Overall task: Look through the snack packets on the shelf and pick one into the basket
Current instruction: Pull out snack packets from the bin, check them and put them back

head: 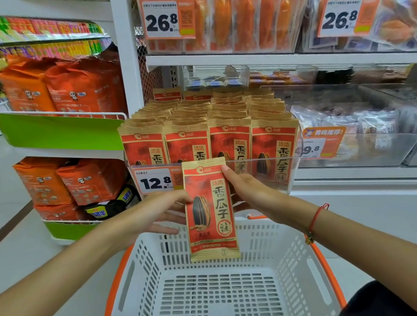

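- Supermarket aisle; white basket (pixel 217 298) nearest, nothing showing inside.
- Above its far rim, left hand (pixel 161 211) and right hand (pixel 247 192) pinch one seed packet (pixel 209 209) upright by its side edges, label readable.
- Beyond, matching packets (pixel 210 132) fill the shelf tray's front edge.

A shop: price tags (pixel 153 181) reading 12.8 front shelves (pixel 269 61) stacked with packets (pixel 188 144).
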Available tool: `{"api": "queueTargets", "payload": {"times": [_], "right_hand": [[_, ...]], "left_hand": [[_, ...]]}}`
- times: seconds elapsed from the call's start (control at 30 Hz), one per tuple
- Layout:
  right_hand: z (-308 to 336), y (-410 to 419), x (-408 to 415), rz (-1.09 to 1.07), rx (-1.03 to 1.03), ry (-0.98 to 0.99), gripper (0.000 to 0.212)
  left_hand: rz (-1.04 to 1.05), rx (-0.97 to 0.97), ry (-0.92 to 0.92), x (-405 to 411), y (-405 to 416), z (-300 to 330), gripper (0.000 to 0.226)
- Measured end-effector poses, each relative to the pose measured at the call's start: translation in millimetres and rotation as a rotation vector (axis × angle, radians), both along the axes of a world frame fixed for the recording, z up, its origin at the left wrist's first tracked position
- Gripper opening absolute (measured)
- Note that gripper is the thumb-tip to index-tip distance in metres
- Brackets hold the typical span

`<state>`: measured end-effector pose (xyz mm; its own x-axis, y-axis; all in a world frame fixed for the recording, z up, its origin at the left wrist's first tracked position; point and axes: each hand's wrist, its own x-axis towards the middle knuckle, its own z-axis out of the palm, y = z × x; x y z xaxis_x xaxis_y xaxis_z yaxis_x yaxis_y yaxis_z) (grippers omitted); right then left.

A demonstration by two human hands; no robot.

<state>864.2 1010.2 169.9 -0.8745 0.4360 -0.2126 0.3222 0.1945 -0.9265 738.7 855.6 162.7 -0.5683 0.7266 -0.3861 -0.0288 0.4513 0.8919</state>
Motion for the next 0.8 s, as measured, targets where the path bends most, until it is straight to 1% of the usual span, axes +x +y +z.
{"api": "queueTargets", "payload": {"times": [0.1,0.2,0.3,0.4,0.5,0.57,0.63,0.8], "right_hand": [[-1,1,0,0.013,0.017,-0.03,0.056],[-3,1,2,0.031,0.045,-0.058,0.056],[-7,0,4,0.034,0.139,-0.021,0.057],[-8,1,4,0.071,0.206,-0.003,0.058],[-7,2,3,0.146,0.161,-0.017,0.045],[-7,5,3,0.209,0.116,-0.002,0.037],[-9,8,3,0.254,0.081,0.019,0.04],[-5,19,8,0.333,0.016,0.034,0.049]], "left_hand": [[-0.013,0.033,-0.002,-2,-2,-1,0.019],[-0.085,0.024,0.018,2,-4,-1,0.018],[-0.134,0.037,0.053,7,-5,0,0.019],[-0.11,0.094,0.124,7,-6,2,0.024],[-0.012,0.187,0.144,5,-6,9,0.019],[0.036,0.239,0.176,3,-5,12,0.021],[0.047,0.253,0.203,1,-5,12,0.025],[0.009,0.267,0.28,-3,-11,6,0.017]]}}
